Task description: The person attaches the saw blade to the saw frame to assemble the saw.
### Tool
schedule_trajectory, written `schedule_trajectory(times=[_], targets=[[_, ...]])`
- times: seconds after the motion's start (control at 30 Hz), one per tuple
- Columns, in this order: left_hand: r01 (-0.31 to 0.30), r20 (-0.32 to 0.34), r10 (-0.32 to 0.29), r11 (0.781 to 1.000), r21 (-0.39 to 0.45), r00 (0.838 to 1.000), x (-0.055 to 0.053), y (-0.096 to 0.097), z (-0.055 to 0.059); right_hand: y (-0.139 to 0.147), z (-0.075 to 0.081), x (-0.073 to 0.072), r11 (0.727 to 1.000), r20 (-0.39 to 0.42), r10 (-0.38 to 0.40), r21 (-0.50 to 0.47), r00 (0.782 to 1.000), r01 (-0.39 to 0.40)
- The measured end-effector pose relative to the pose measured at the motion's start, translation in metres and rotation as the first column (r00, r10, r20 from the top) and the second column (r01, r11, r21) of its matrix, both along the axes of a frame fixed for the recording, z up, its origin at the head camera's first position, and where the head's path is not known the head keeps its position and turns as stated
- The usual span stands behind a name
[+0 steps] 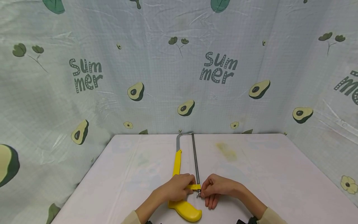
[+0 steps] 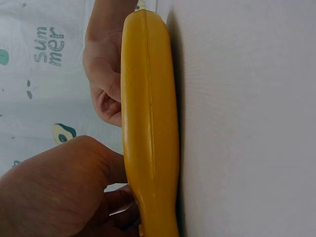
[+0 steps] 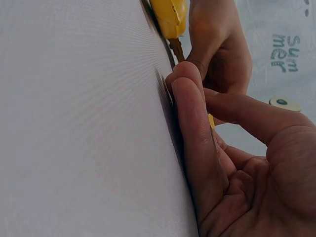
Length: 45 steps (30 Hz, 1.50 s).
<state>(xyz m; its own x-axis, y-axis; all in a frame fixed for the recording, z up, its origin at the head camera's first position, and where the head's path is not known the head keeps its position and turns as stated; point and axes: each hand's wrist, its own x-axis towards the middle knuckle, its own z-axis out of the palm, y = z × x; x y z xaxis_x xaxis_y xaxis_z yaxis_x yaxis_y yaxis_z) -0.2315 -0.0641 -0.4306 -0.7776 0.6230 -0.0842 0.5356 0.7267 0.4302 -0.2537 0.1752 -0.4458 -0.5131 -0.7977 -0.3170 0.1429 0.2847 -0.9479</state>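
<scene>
A hacksaw with a yellow handle [image 1: 185, 211] lies on the white table, its grey bow pointing to the far side. My left hand [image 1: 179, 187] grips the yellow frame just above the handle, fingers curled over it. In the left wrist view the handle [image 2: 150, 98] fills the middle, with the left hand [image 2: 59, 187] beside it. At the near end of the dark blade [image 1: 195, 157], my right hand [image 1: 219, 188] pinches the small metal wing nut [image 1: 199, 193] with thumb and forefinger. In the right wrist view, the right hand's fingers [image 3: 195, 118] hide the nut.
The white table [image 1: 260, 174] runs back to a hanging sheet [image 1: 159, 68] printed with avocados and lettering. A yellowish stain [image 1: 226, 151] marks the tabletop to the right of the blade.
</scene>
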Motion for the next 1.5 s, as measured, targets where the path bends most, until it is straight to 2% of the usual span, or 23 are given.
schedule_trajectory(times=[0.63, 1.5], targets=[[0.006, -0.010, -0.006, 1.000, 0.001, 1.000, 0.0013, 0.0004, 0.0014, -0.0008, -0.0002, 0.0005, 1.000, 0.033, -0.002, -0.002, 0.999, 0.002], [-0.012, 0.014, 0.012, 1.000, -0.003, 1.000, 0.0014, 0.0005, 0.0003, -0.0014, -0.0005, 0.0009, 1.000, 0.027, -0.008, 0.005, 1.000, 0.008]])
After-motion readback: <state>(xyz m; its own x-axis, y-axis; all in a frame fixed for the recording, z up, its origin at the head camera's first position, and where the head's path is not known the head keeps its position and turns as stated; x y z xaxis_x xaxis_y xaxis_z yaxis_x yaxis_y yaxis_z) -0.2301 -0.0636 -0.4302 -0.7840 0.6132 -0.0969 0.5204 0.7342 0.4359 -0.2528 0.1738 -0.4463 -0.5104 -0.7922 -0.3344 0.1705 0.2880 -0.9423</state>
